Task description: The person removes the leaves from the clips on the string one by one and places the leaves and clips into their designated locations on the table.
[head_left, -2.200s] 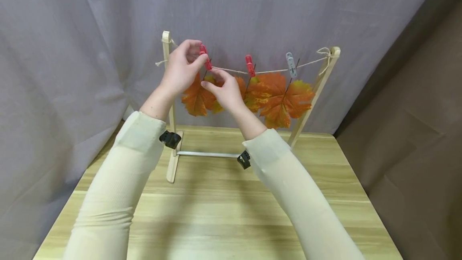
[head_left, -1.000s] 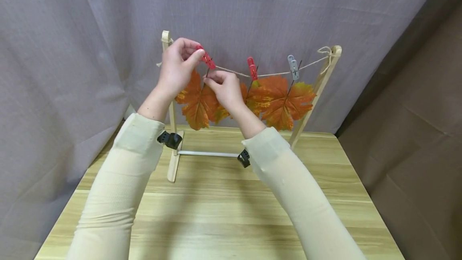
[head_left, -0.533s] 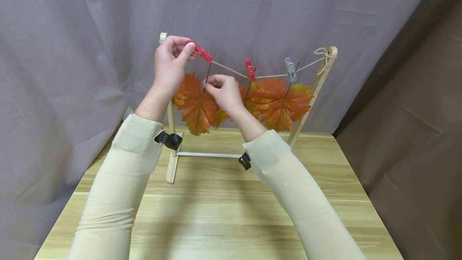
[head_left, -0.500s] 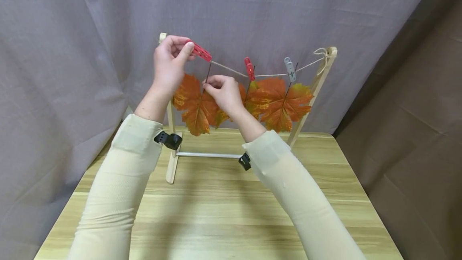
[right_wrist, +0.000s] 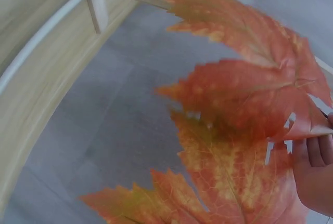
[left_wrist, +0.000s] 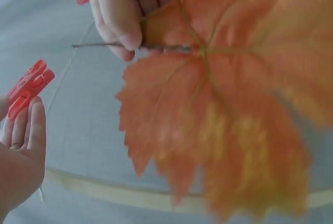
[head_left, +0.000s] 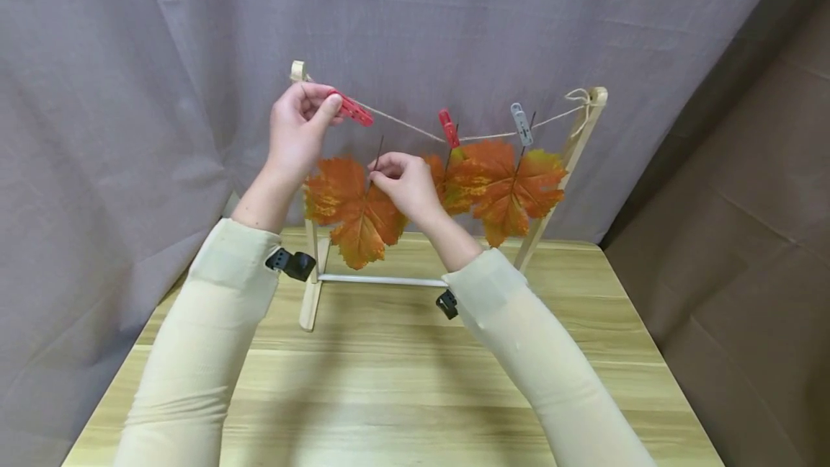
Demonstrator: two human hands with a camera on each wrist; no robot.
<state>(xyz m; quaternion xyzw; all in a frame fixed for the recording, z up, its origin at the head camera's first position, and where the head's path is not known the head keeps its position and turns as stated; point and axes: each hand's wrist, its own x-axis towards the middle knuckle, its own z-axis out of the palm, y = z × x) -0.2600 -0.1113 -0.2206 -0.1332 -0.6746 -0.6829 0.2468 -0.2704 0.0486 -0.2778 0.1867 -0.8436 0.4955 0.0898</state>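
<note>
My left hand [head_left: 295, 125] pinches a red clothespin [head_left: 357, 112] between thumb and fingers near the left end of the string [head_left: 408, 125]. In the left wrist view this clothespin [left_wrist: 30, 86] appears apart from the string. Lower and to the right, my right hand [head_left: 410, 184] pinches the dark stem of an orange artificial maple leaf [head_left: 359, 225]. The stem's upper end sticks up free, below the string. A second red clothespin [head_left: 448, 128] and a grey clothespin [head_left: 521, 125] sit on the string, with orange leaves [head_left: 509, 193] hanging from them. My right hand partly covers the middle leaf.
The string is tied between a left wooden post [head_left: 313, 251] and a right wooden post [head_left: 570, 157]. A white rod [head_left: 382, 280] runs low across the stand on the wooden table [head_left: 402, 380]. A grey curtain [head_left: 454, 20] hangs close behind.
The left red clothespin has come off the string and leaf stem, moving left with my left hand. My right hand has taken hold of the stem, and the leaf has moved down.
</note>
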